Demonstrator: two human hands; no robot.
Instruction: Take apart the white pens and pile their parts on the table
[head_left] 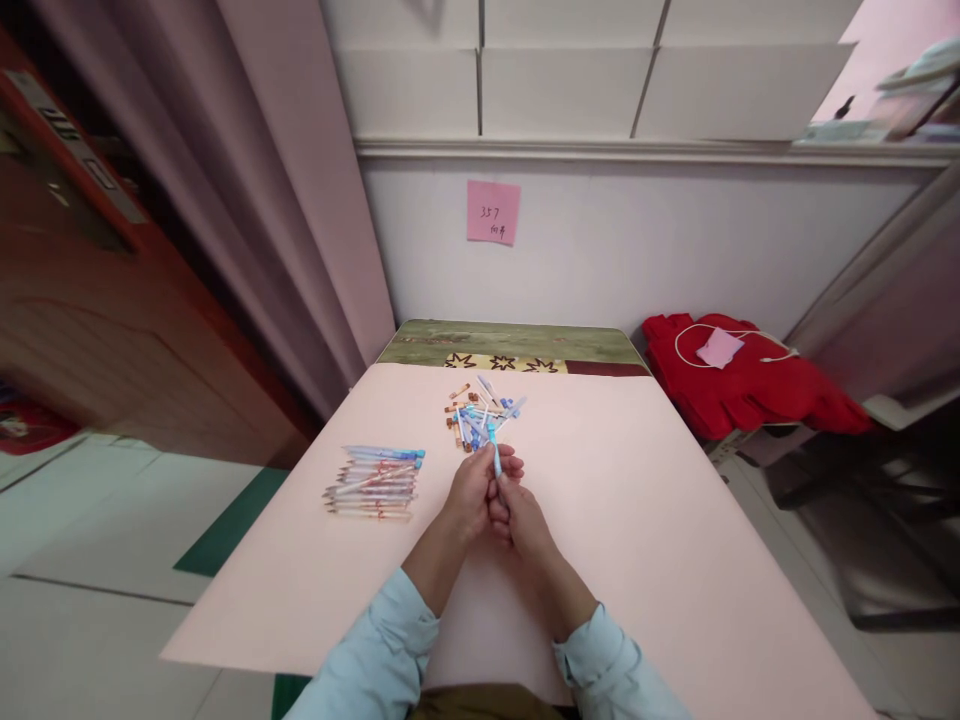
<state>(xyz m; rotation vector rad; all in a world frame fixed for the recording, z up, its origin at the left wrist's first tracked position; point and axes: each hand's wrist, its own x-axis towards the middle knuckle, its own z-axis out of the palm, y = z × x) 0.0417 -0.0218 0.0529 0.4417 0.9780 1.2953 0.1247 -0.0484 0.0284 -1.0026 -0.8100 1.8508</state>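
Observation:
My left hand and my right hand meet over the middle of the pink table. Both are closed round one blue pen, which sticks up and away from my fingers. Just beyond the hands lies a loose heap of pen parts, blue and brown pieces mixed. To the left of my left hand a tidy row of pens lies side by side on the table.
A patterned green surface adjoins the table's far edge below a wall with a pink note. A red cloth with a white cable sits at the right. A curtain and a wooden door stand at the left.

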